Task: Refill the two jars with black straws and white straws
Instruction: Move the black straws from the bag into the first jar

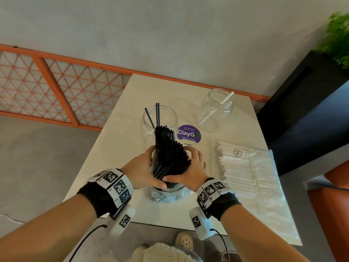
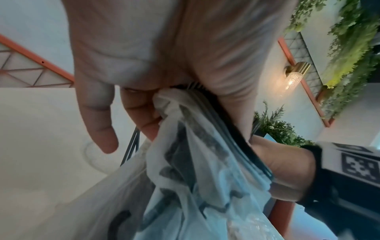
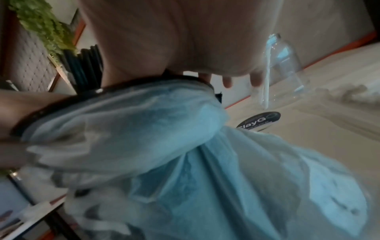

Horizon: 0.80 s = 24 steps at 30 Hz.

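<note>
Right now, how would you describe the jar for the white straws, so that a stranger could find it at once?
Look at the pale table, then at the purple round sticker near its middle. Beyond the sticker, toward the far right corner, stands a clear jar. It holds one white straw leaning inside, while the other jar, left of the sticker, holds a few black straws.

We see a white surface. A round purple sticker lies flat on it near the middle. Just left of the sticker stands a clear jar with a few black straws. Behind the sticker to the right stands another clear jar with one white straw. To the sticker's right lies a clear bag of white straws.
</note>
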{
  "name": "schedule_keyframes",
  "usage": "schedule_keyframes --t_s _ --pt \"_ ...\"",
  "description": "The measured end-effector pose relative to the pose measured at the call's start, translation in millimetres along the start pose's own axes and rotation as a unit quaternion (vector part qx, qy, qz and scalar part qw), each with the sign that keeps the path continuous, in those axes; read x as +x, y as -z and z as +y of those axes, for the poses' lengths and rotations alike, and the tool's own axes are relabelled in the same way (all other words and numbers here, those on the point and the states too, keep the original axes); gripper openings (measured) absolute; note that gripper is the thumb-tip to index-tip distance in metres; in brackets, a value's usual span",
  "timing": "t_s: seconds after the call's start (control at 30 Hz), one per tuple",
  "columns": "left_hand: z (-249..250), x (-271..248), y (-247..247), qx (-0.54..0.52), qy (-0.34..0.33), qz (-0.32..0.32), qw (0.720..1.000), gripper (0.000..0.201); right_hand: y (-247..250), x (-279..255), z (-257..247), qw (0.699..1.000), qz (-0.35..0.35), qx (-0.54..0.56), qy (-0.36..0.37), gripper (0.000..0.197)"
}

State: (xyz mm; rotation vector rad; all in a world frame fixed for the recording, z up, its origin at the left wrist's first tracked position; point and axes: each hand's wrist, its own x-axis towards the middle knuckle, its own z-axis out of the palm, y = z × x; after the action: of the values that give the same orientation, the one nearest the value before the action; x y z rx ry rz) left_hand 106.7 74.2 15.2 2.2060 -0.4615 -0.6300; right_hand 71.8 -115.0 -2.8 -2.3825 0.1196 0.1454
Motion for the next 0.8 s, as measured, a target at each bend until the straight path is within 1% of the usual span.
schedule_keyframes --t_s 0.07,0.13,0.27,0.33,0.4,0.47,0.53,0.57,0.6,0.67,0.7,0.8 --pt "-3.3 -1.1 -2.7 -0.012 0.000 0.020 1.000 0.113 -5.5 1.0 -3.2 0.996 -0.040 0.071 0.021 0.091" --pt "-8.0 -2.9 -2.4 -0.024 0.005 0.037 0.999 0.112 -12.1 3.1 -6.6 0.995 -0.052 0.082 0.039 0.088" --pt "-14.3 -15.9 7.4 -0.093 -0.033 0.081 0.992 0.107 -17.9 4.1 -21.9 0.989 0.002 0.132 0.068 0.090" --pt "-18.0 -23.7 17.7 -0.114 -0.035 0.103 0.988 0.101 -21.5 6.9 -29.5 0.985 0.023 0.141 0.095 0.091" --pt "-23.7 -29.1 29.8 -0.107 -0.014 0.113 0.988 0.105 -28.9 11.3 -36.8 0.985 0.030 0.127 0.116 0.093" --pt "-32.2 -32.7 39.6 -0.063 0.021 0.111 0.992 0.108 -38.9 15.6 -40.8 0.987 0.017 0.107 0.122 0.097" --pt "-42.4 -35.0 45.2 -0.020 0.056 0.124 0.991 0.093 -44.9 18.4 -42.1 0.989 -0.007 0.099 0.113 0.102" --pt "-46.7 -36.4 47.2 -0.014 0.069 0.132 0.989 0.087 -45.7 20.0 -42.2 0.990 -0.015 0.083 0.109 0.104" --pt "-50.5 -37.5 48.5 -0.019 0.077 0.136 0.988 0.086 -44.7 21.0 -43.4 0.993 -0.021 0.054 0.106 0.104" --pt "-54.2 -39.3 50.5 -0.034 0.080 0.132 0.987 0.089 -40.8 22.7 -46.7 0.994 -0.026 0.001 0.104 0.099" --pt "-54.6 -39.6 51.0 -0.037 0.082 0.130 0.987 0.090 -38.5 23.8 -48.5 0.994 -0.024 -0.007 0.106 0.094" --pt "-53.5 -38.2 51.6 -0.032 0.088 0.128 0.987 0.085 -34.3 26.9 -52.1 0.995 -0.026 0.016 0.093 0.076"
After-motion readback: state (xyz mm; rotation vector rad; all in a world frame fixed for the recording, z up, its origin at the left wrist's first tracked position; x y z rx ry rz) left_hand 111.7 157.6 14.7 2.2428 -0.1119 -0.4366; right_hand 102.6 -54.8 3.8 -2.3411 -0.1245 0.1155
